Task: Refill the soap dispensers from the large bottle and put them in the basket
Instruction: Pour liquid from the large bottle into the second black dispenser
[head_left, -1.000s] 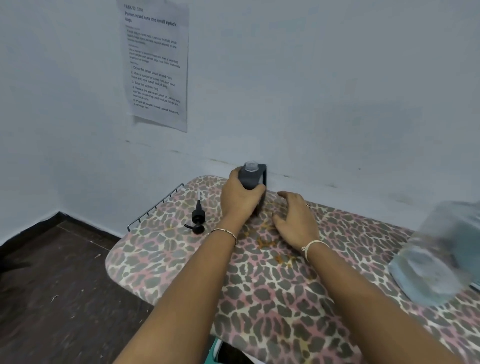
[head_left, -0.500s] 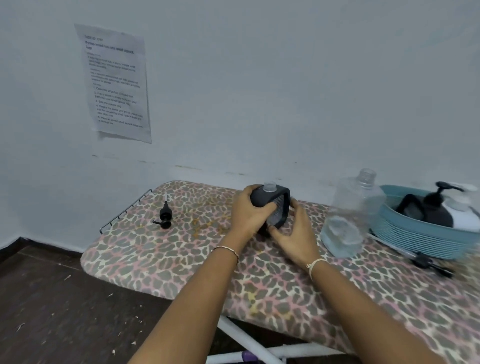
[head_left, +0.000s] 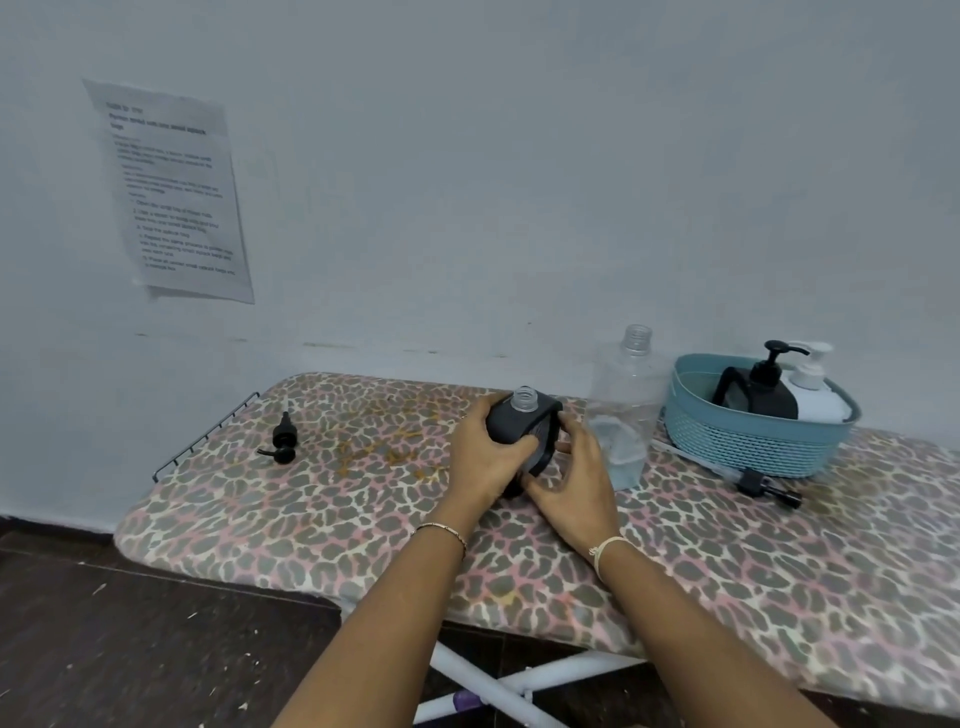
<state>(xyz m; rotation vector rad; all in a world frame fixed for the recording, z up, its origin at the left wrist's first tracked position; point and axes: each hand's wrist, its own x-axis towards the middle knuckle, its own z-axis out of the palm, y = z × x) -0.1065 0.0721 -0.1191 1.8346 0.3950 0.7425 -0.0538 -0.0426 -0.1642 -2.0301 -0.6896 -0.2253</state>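
Note:
A black soap dispenser (head_left: 524, 423) with its pump off and its clear neck open sits tilted between both hands over the leopard-print board (head_left: 363, 514). My left hand (head_left: 485, 454) grips its left side. My right hand (head_left: 576, 480) cups its lower right side. The large clear bottle (head_left: 623, 410), uncapped and holding a little liquid, stands just right of them. A teal basket (head_left: 748, 441) at the right holds a black dispenser (head_left: 769, 395) and a white dispenser (head_left: 818, 397). The loose black pump (head_left: 283, 441) lies at the left.
Another pump with a tube (head_left: 753, 480) lies in front of the basket. A wire rack (head_left: 208, 436) edges the board's left end. The wall runs close behind, with a printed sheet (head_left: 171, 192) taped on it. The board's white legs (head_left: 493, 686) show below.
My left hand has carried the black dispenser rightward from the wall side toward the large bottle. My right hand has closed onto it. My view has swung right, bringing the basket in.

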